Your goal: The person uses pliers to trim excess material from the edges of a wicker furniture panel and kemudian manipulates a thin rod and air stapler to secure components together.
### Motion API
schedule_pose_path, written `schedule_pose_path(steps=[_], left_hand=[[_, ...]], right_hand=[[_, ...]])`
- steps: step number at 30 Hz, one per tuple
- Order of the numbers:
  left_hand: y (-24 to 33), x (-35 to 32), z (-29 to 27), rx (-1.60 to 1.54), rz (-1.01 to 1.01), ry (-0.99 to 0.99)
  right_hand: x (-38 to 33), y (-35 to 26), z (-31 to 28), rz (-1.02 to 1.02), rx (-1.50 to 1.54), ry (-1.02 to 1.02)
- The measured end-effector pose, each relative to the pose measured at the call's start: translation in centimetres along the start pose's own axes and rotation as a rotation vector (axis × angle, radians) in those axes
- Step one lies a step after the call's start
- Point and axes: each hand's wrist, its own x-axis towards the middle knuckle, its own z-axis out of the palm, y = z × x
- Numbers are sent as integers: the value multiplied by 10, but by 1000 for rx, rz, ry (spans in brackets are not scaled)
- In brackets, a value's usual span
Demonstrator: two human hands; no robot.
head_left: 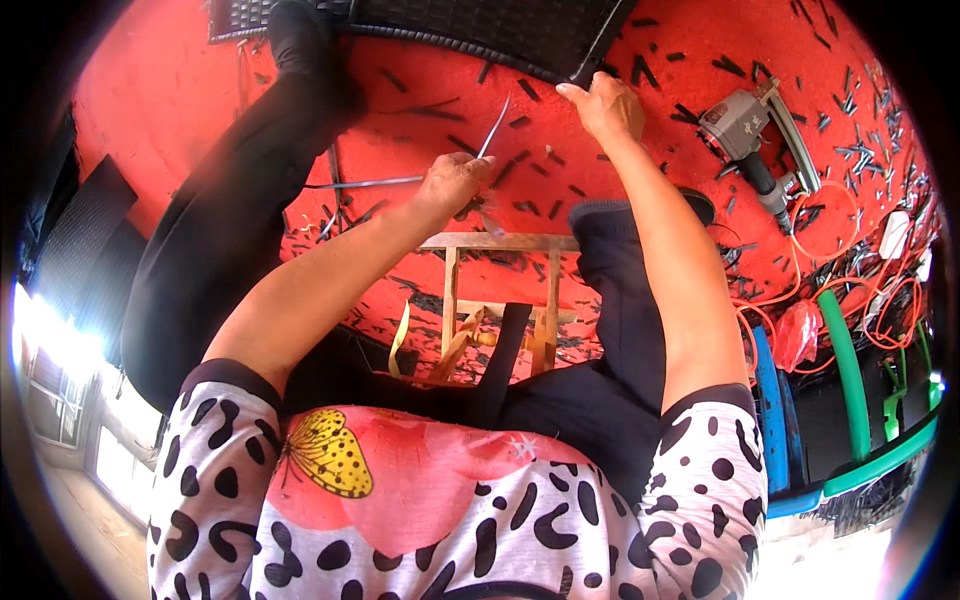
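Note:
My left hand point(455, 182) is closed around a thin flat grey-white strip point(365, 184), with one end trailing left and the other pointing up past my fingers. Beyond it lies a black woven wicker panel point(480, 25), cut off by the upper edge of the view. At the panel's near right corner my right hand point(608, 108) pinches the frame edge between thumb and fingers. My left foot, in black, rests against the panel's left part.
A grey pneumatic stapler point(738, 125) lies on the red floor covering point(400, 90), its orange hose point(795, 260) curling right. Short black offcuts are scattered around. A wooden stool frame point(500, 241) stands between my legs. Green and blue plastic bars point(845, 375) stand at right.

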Motion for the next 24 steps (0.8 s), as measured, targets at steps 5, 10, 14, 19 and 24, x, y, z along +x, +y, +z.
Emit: schedule_pose_path(steps=[5,10,14,19,24], left_hand=[[-2,-2,-2,-39,-15,-4],[8,-8,-3,-21,32,8],[5,-5,-14,28,70,30],[5,-6,4,-2,57,5],[2,-3,9,34,50,-46]], right_hand=[[10,16,0,-157,30,-103],[18,46,-3,-162,387,-288],[-1,42,-8,-205,314,-269],[-4,20,2,-106,432,-256],[2,14,-3,-40,181,-46]])
